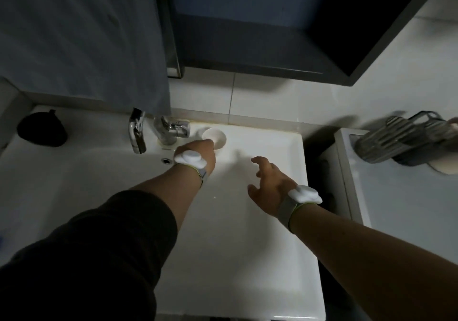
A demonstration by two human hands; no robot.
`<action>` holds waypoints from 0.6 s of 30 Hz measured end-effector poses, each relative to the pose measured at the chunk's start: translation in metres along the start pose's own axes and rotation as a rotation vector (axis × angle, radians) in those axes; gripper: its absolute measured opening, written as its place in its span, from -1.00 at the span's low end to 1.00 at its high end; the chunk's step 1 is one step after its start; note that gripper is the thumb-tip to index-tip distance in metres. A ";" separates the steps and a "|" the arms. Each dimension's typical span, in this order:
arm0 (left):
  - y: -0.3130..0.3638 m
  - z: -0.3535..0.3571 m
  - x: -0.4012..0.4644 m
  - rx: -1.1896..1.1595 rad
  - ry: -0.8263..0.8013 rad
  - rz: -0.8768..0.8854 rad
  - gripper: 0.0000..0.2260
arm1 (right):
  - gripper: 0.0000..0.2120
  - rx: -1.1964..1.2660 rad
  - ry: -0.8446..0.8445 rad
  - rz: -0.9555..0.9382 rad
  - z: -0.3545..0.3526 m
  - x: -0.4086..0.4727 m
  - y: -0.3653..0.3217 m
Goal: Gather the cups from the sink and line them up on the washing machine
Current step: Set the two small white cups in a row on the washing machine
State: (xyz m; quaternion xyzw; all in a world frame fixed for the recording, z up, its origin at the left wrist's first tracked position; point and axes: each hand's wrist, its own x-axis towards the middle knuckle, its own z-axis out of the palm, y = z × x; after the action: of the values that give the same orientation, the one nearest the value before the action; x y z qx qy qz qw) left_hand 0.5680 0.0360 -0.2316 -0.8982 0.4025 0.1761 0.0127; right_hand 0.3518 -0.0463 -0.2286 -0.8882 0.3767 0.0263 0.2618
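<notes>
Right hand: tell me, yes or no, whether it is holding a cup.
No. The right hand hovers open and empty over the sink, while the left hand reaches the white cup.

Stood at the far left: a chrome faucet (137, 132) with its lever body (172, 127) just to the right. Sat further left, well apart from the faucet: a dark rounded object (41, 132), too dim to identify. Hung high on the far wall: a dark-framed cabinet (272, 48) above pale tiles (272, 97). Lay at the far right: a striped grey bundle (396, 142), blurred. Showed below the faucet: a small chrome overflow ring (166, 160).
</notes>
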 end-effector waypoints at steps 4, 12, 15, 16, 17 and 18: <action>0.002 -0.005 -0.011 -0.039 0.082 0.195 -0.71 | -0.41 0.011 -0.002 0.039 -0.007 -0.014 0.006; 0.030 -0.003 -0.064 0.024 0.141 0.390 -0.70 | -0.42 0.059 0.010 0.099 -0.009 -0.062 0.014; 0.048 -0.008 -0.078 0.037 0.142 0.441 -0.71 | -0.41 0.059 0.043 0.118 -0.018 -0.077 0.020; 0.055 -0.010 -0.081 0.047 0.137 0.457 -0.71 | -0.41 0.061 0.059 0.123 -0.023 -0.080 0.022; 0.061 -0.012 -0.085 0.059 0.133 0.474 -0.71 | -0.41 0.062 0.076 0.125 -0.029 -0.083 0.025; 0.068 -0.015 -0.088 0.070 0.131 0.487 -0.71 | -0.41 0.061 0.085 0.132 -0.035 -0.087 0.028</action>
State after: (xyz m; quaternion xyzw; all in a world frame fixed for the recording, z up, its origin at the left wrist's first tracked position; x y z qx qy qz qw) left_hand 0.4690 0.0505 -0.1806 -0.7833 0.6128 0.1013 -0.0250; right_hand 0.2651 -0.0231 -0.1897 -0.8534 0.4457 -0.0060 0.2702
